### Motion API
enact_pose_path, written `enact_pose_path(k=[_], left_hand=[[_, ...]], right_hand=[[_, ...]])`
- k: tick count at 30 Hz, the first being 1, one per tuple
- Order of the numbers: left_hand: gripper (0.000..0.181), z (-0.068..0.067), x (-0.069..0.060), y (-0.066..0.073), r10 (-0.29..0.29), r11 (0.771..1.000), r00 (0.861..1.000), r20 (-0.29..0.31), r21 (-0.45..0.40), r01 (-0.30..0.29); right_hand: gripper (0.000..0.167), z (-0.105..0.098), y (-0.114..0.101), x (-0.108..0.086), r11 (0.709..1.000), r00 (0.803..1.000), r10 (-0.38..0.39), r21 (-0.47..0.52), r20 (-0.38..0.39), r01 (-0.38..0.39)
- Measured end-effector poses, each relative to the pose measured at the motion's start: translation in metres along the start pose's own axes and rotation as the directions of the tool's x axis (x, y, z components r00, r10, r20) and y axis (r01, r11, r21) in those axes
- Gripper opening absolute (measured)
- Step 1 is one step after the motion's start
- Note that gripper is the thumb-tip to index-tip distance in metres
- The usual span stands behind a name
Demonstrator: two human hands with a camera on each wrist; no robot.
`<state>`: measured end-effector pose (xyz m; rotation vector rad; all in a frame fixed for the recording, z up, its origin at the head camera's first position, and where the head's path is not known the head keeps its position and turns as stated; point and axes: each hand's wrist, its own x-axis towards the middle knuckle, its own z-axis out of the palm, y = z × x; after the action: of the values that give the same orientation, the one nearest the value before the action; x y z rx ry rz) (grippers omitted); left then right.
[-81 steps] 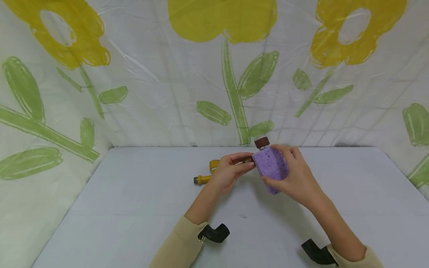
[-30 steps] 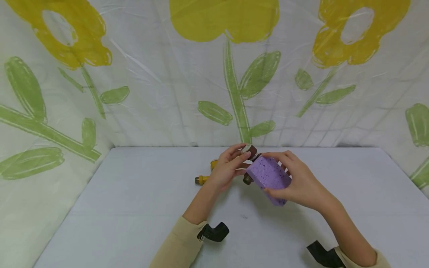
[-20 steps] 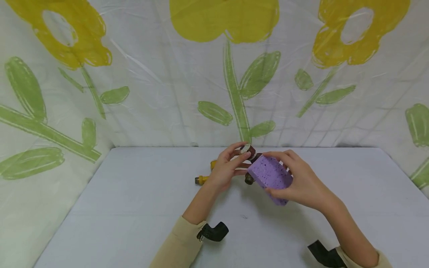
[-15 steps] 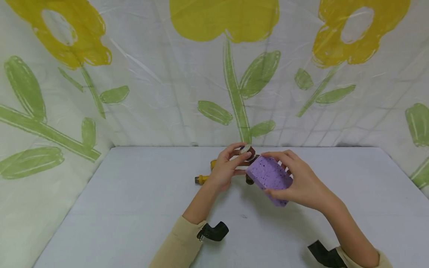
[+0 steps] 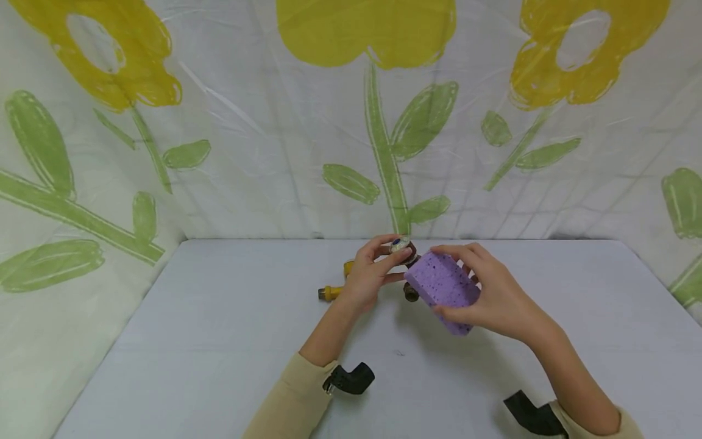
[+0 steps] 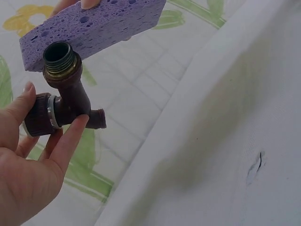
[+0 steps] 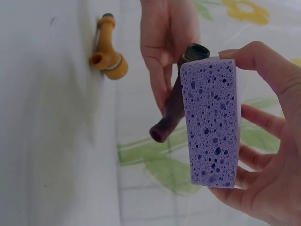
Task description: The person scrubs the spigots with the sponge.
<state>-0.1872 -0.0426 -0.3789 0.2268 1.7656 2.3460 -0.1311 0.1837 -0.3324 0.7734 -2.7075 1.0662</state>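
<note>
A dark brown water tap (image 6: pixel 73 99) with a round ribbed knob (image 6: pixel 40 114) and a threaded inlet is in my left hand (image 5: pixel 370 274), whose thumb and fingers grip the knob end. In the head view, the sponge hides much of the tap's body. My right hand (image 5: pixel 490 292) holds a purple, pored sponge (image 5: pixel 443 292) by its edges, thumb on one side and fingers on the other. The sponge sits right beside the tap's threaded end; whether they touch I cannot tell. Both things are held above the table.
A yellow tap (image 7: pixel 107 49) lies on the white table (image 5: pixel 219 317) behind my left hand, partly hidden by it in the head view. A flower-printed sheet (image 5: pixel 247 122) hangs behind the table. Black curved pieces (image 5: pixel 351 379) stick out from both cuffs.
The brown tap has tipped so its knob points up-left, and my left hand has shifted its grip to the knob. My right hand has tilted and lowered the sponge. Lately the knob has turned slightly.
</note>
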Motion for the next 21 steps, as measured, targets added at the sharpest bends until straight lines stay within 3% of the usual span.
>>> enact_pose_path(k=[21], left_hand=[[0.032,0.0034,0.0024,-0.0025,0.032,0.999,0.998,-0.055,-0.032,-0.034]], right_hand=[[0.083,-0.0024,0.0020,-0.0010,1.000,1.000,-0.008,0.017,-0.001,0.008]])
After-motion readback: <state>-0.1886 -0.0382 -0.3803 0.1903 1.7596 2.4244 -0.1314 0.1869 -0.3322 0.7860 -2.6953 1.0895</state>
